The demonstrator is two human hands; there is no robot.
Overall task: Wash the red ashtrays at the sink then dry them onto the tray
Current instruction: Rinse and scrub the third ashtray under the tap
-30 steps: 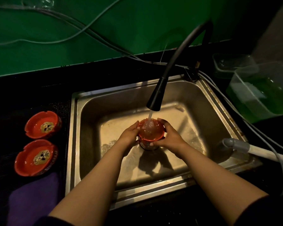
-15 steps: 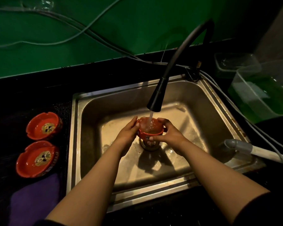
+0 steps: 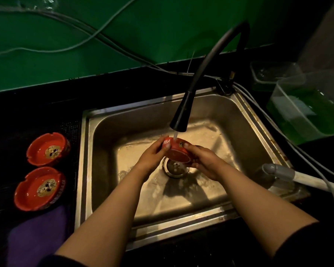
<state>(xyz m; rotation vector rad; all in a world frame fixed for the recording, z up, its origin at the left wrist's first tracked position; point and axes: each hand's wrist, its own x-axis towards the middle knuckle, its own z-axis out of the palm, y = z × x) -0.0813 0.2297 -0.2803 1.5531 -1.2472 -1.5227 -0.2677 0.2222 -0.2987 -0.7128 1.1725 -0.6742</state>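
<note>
While water runs from the black curved faucet (image 3: 179, 120), the left hand (image 3: 152, 158) and right hand (image 3: 204, 160) grip the red round ashtray (image 3: 178, 151) tipped bottom-up over the steel sink (image 3: 239, 120), probably rinsing its underside; two red ashtrays (image 3: 46, 149) wait at nine o'clock.

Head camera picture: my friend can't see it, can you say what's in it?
Two hands, left hand and right hand, hold a red ashtray tilted under running water from a black faucet over a steel sink. Two more red ashtrays sit left of it.
</note>
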